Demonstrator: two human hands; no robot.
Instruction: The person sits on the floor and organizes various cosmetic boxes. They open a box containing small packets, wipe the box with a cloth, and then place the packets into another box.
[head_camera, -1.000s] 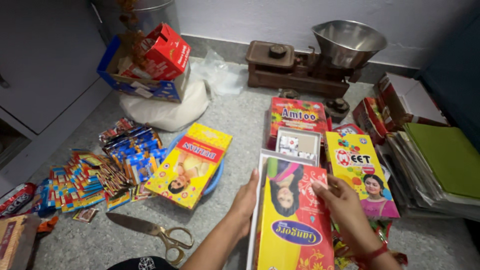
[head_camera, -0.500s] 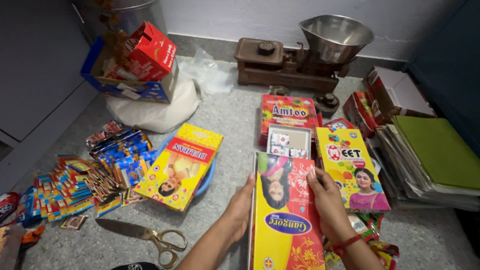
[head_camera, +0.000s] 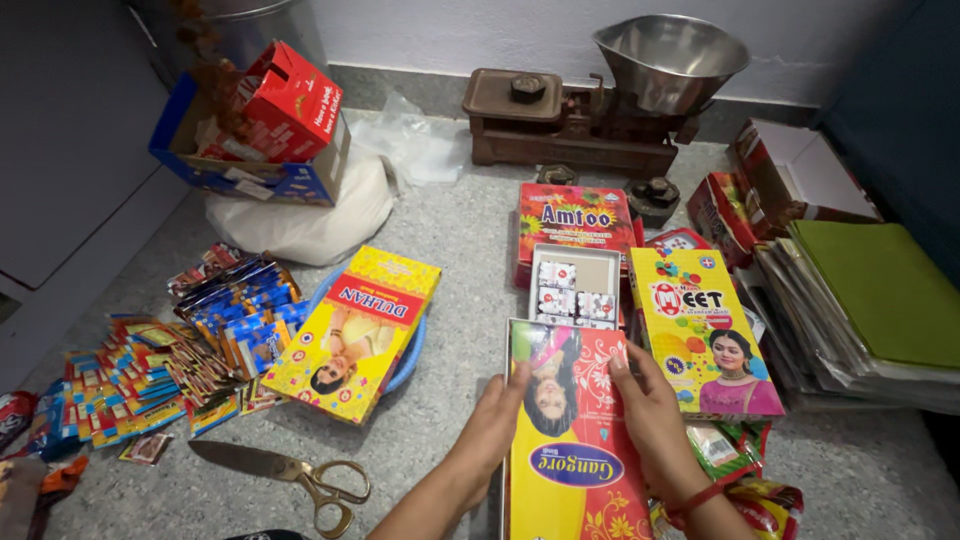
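Observation:
A flat yellow and red box (head_camera: 572, 430) with a woman's picture on its lid lies on the grey stone floor in front of me. My left hand (head_camera: 492, 425) grips its left edge and my right hand (head_camera: 648, 410) holds its right edge, fingers resting on the lid. Just beyond it sits a small open white box (head_camera: 574, 288) filled with small packets. A yellow picture box (head_camera: 700, 330) lies to its right, touching my right hand's side.
A yellow box (head_camera: 352, 330) rests on a blue bowl (head_camera: 412, 352). Scissors (head_camera: 285, 470) lie at bottom left beside several sachets (head_camera: 180, 350). A red box (head_camera: 575, 222), balance scale (head_camera: 600, 100), white sack (head_camera: 310, 215) under a blue carton (head_camera: 250, 150), and stacked papers (head_camera: 860, 310) surround me.
The yellow and red box has slid toward me, uncovering the small open white box. My hands moved down its edges with it.

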